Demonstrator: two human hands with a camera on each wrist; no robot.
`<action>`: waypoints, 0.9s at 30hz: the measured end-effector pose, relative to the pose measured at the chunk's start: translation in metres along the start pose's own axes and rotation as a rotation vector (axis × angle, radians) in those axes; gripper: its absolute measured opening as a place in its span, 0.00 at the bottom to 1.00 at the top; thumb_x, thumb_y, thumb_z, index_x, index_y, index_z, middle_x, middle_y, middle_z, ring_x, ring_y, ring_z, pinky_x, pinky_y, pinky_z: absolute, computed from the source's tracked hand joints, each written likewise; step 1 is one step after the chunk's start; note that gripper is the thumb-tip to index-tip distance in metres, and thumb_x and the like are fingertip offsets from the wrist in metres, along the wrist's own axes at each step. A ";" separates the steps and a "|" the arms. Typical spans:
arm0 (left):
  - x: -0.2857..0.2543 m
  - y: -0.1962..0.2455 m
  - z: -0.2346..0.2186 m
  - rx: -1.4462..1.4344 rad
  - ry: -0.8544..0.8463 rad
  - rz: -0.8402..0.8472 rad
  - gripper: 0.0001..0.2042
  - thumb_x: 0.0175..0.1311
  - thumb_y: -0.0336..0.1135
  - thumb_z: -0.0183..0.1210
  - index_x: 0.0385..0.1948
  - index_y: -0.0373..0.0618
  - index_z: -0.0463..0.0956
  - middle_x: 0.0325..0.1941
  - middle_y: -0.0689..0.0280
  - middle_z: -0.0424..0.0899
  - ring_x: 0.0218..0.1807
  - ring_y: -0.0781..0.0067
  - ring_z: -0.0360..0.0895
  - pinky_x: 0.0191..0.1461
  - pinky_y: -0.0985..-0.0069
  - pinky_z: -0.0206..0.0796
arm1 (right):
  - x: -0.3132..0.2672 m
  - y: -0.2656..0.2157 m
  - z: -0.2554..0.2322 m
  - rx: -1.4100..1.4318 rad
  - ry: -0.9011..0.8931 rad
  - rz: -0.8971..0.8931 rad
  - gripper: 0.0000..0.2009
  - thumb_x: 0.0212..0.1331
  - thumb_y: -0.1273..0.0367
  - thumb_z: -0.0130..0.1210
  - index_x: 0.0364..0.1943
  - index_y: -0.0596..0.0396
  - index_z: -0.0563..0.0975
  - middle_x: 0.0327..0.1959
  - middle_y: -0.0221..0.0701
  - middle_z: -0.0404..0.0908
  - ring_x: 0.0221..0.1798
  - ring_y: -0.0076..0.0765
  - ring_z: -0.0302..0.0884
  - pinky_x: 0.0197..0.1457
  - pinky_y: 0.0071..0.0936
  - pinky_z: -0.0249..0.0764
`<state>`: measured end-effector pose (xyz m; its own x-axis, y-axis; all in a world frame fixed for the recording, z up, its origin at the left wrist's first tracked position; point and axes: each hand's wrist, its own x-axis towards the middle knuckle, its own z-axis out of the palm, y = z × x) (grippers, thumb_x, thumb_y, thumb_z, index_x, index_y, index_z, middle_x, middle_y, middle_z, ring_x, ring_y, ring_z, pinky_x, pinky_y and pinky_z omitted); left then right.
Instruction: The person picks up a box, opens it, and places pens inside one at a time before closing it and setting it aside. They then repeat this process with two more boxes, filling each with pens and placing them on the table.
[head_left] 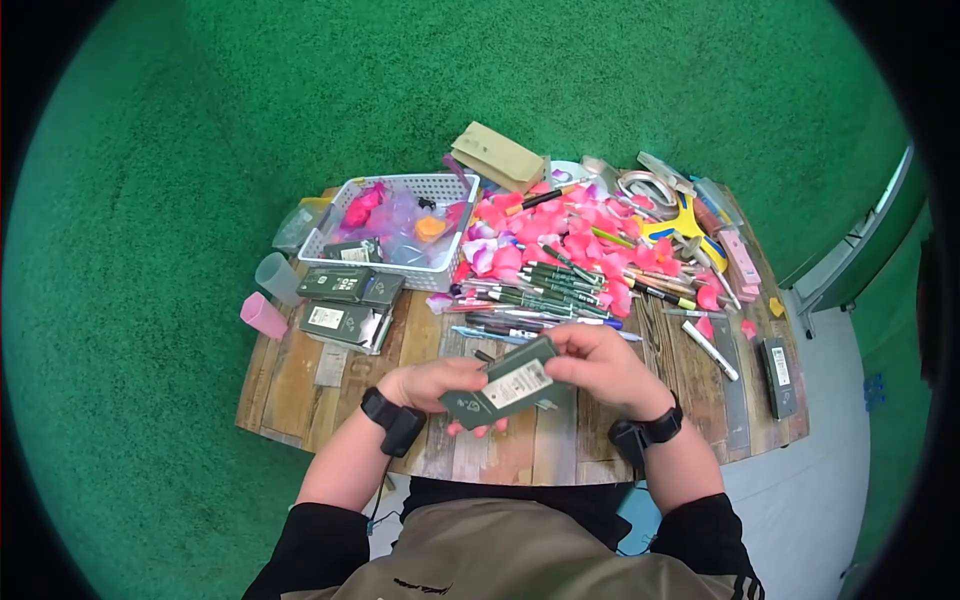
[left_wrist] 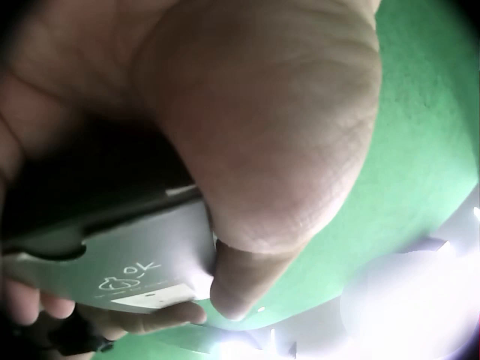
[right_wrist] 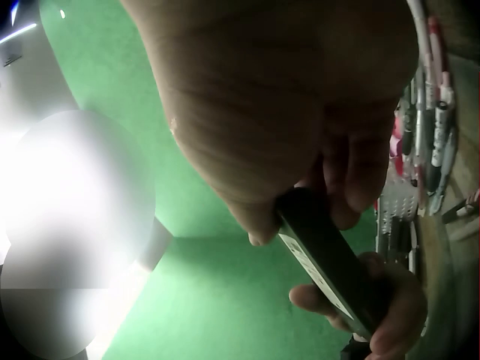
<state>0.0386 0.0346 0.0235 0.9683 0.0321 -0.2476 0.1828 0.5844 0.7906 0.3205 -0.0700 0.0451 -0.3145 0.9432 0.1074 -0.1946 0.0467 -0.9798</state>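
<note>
A slim dark green cardboard box (head_left: 508,388) with a white label is held up tilted over the near edge of the table, between both hands. My left hand (head_left: 430,384) grips its lower left end, thumb on top and fingers underneath. At the upper right end my right hand (head_left: 608,372) pinches the box between thumb and fingers. The left wrist view shows the box's printed side (left_wrist: 161,251) and a rounded notch at its edge. In the right wrist view its narrow side (right_wrist: 326,255) runs between the two hands.
Pens (head_left: 560,285) and pink petals (head_left: 585,245) cover the middle of the table. Left stand a white basket (head_left: 400,270), stacked dark boxes (head_left: 345,325) and two plastic cups (head_left: 263,315). A white marker (head_left: 710,350) and another dark box (head_left: 778,378) lie right.
</note>
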 end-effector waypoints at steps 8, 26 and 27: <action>0.007 -0.018 -0.041 -0.119 -0.017 -0.087 0.36 0.75 0.60 0.55 0.68 0.31 0.69 0.48 0.40 0.87 0.38 0.52 0.90 0.19 0.74 0.74 | 0.002 0.040 -0.026 0.139 0.024 0.202 0.19 0.77 0.66 0.58 0.68 0.54 0.77 0.44 0.22 0.85 0.42 0.15 0.80 0.39 0.18 0.78; 0.006 -0.005 -0.032 -0.009 0.114 -0.157 0.30 0.78 0.54 0.53 0.61 0.29 0.75 0.47 0.46 0.89 0.36 0.62 0.91 0.21 0.77 0.75 | 0.012 0.049 -0.035 -0.538 0.073 -0.307 0.08 0.63 0.80 0.59 0.42 0.59 0.85 0.58 0.38 0.84 0.57 0.34 0.82 0.57 0.30 0.77; 0.005 -0.007 -0.032 -0.024 0.118 -0.153 0.30 0.78 0.54 0.53 0.62 0.29 0.75 0.47 0.45 0.89 0.36 0.61 0.91 0.20 0.77 0.75 | 0.012 0.048 -0.033 -0.485 0.055 -0.252 0.08 0.64 0.79 0.60 0.44 0.59 0.85 0.58 0.37 0.84 0.57 0.33 0.82 0.57 0.30 0.77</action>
<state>0.0367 0.0572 -0.0011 0.9027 0.0353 -0.4289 0.3208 0.6092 0.7253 0.3383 -0.0460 -0.0060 -0.2621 0.8983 0.3527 0.1973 0.4077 -0.8916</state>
